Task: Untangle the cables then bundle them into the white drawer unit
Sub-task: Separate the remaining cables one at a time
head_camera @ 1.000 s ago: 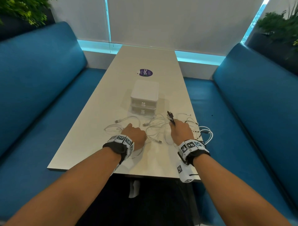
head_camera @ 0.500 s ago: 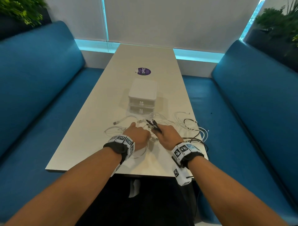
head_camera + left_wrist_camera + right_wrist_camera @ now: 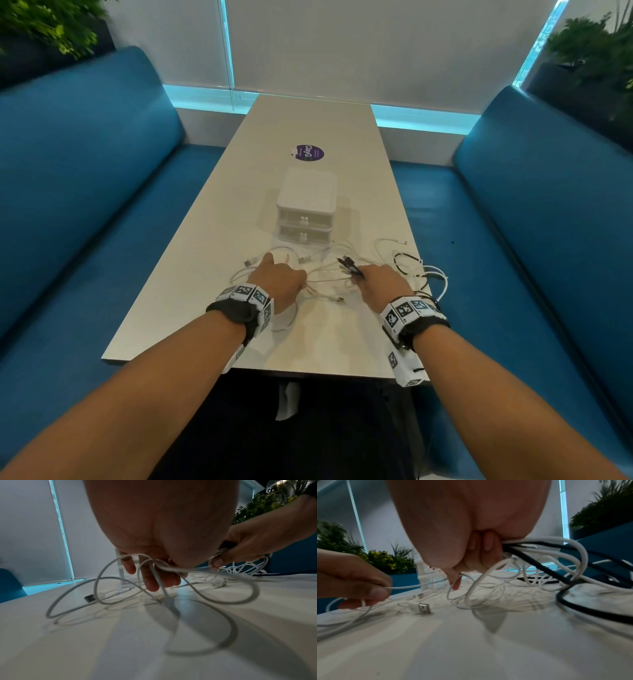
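Note:
A tangle of white cables [image 3: 329, 281] and a black cable [image 3: 406, 260] lies on the table in front of the white drawer unit [image 3: 306, 205], whose two drawers are closed. My left hand [image 3: 282, 279] grips a white cable [image 3: 159, 566] just above the table. My right hand [image 3: 376, 281] holds a bunch of black and white cables [image 3: 530, 547], with black plug ends [image 3: 349, 265] sticking out past its fingers. The two hands are a short way apart, with white strands stretched between them. A loose USB plug [image 3: 424, 608] lies on the table.
The long pale table [image 3: 308, 120] runs away from me between two blue benches [image 3: 85, 171], [image 3: 548, 205]. A purple round sticker [image 3: 309, 152] sits beyond the drawer unit. Some cable loops [image 3: 435, 277] hang at the table's right edge. Plants stand in both far corners.
My right hand first swung left toward my left hand with the black plugs, then drew back to the right, stretching white strands between them. My left hand stayed in place.

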Motion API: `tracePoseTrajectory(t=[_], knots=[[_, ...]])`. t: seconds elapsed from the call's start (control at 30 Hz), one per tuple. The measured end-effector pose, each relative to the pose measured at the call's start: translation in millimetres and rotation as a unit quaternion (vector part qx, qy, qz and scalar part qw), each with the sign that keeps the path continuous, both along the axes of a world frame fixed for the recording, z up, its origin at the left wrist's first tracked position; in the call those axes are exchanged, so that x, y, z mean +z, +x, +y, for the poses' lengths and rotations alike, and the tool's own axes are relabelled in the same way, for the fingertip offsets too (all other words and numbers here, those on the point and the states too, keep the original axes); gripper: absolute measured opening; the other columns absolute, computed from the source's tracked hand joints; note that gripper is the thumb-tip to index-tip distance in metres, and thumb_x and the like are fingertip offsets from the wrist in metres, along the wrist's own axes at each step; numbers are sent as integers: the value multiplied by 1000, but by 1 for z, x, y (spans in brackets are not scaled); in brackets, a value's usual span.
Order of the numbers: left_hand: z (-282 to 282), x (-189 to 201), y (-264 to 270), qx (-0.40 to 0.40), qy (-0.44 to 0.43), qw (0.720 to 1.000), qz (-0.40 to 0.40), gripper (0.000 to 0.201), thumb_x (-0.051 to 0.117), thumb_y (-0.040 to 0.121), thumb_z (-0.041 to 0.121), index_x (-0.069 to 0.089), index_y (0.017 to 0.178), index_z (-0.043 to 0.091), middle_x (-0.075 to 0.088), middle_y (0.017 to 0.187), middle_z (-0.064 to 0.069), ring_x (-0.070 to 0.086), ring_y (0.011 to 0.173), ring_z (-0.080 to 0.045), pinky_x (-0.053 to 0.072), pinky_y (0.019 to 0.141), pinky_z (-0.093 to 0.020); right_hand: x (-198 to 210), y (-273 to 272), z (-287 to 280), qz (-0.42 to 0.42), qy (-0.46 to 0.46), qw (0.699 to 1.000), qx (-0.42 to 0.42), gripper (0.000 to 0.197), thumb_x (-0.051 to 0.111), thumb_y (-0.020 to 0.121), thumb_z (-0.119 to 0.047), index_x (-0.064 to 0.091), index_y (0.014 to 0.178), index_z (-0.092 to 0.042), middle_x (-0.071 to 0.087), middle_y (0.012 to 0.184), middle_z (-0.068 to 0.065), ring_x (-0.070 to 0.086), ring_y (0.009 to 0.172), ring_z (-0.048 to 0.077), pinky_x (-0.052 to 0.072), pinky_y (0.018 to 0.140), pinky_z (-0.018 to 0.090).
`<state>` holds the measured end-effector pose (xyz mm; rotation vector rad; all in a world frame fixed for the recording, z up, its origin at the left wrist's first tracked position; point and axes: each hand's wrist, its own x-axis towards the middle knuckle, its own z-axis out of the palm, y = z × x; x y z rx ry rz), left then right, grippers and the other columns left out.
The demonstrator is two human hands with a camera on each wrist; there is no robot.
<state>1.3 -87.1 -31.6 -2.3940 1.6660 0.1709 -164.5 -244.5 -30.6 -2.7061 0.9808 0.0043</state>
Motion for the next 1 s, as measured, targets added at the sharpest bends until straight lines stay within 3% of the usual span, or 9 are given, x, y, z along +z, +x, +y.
tracePoseTrajectory(t=[0.1, 0.27, 0.33, 0.4, 0.47, 0.57, 0.73, 0.83, 1.0], knots=[[0, 0, 1, -9, -7, 1000, 0, 23, 35, 103, 19, 53, 116, 25, 67, 88, -1, 55, 78, -25, 29, 95, -41, -3, -3, -1, 18, -19, 999, -30, 29, 43, 102, -34, 65, 111, -17, 66, 98, 9, 64, 90, 31, 50, 73, 35], [-10, 5, -19, -3, 0, 1000, -11, 23, 40, 99, 17, 60, 109, 25, 66, 95, -2, 60, 84, -25, 30, 98, -40, -7, 6, 19, -48, -24, 999, 1, 27, 40, 102, -34, 60, 117, -23, 67, 100, 10, 63, 92, 33, 53, 76, 40], [-15, 8, -28, -5, -9, 1000, -9, 22, 39, 98, 16, 59, 101, 26, 65, 92, -1, 60, 84, -25, 31, 94, -40, -9, 10, 26, -57, -5, 998, 35, 27, 41, 102, -34, 59, 119, -25, 68, 97, 9, 63, 88, 33, 53, 74, 42], [-19, 9, -33, -2, -26, 1000, -7, 22, 38, 100, 17, 56, 94, 27, 59, 84, 3, 56, 79, -24, 31, 89, -40, -10, 12, 29, -62, 25, 996, 59, 24, 43, 101, -34, 62, 110, -22, 68, 93, 8, 63, 86, 32, 53, 72, 42], [-20, 8, -32, 3, -51, 999, 2, 21, 36, 103, 19, 56, 102, 26, 55, 79, 5, 51, 75, -24, 34, 88, -39, -9, 12, 27, -78, 68, 993, 52, 25, 46, 101, -34, 65, 102, -17, 69, 91, 9, 63, 84, 31, 52, 72, 41], [-18, 7, -30, -4, -71, 997, 7, 25, 31, 108, 27, 54, 113, 20, 67, 91, -2, 59, 82, -28, 37, 91, -41, -7, 14, 24, -91, 93, 991, 27, 24, 50, 99, -34, 67, 99, -17, 70, 89, 8, 64, 84, 30, 51, 72, 39], [-10, 5, -12, 6, -55, 998, -12, 25, 34, 107, 32, 56, 105, 21, 70, 96, -3, 65, 91, -28, 33, 93, -43, -10, 9, 10, -27, 16, 999, -6, 26, 44, 101, -36, 62, 108, -19, 68, 98, 10, 63, 91, 33, 51, 74, 38], [-7, 5, -7, -3, -53, 999, -7, 26, 35, 107, 30, 58, 98, 23, 70, 92, -1, 65, 88, -26, 33, 94, -43, -11, 6, 6, -4, -8, 999, -31, 27, 42, 101, -35, 62, 110, -19, 67, 102, 10, 63, 93, 32, 47, 72, 36], [-16, 4, -18, -9, -49, 999, -20, 20, 40, 103, 22, 60, 100, 26, 70, 92, 1, 64, 86, -26, 33, 92, -43, -9, 15, 18, -37, -18, 999, -11, 26, 39, 101, -34, 59, 112, -20, 66, 104, 9, 62, 95, 33, 50, 75, 38]])
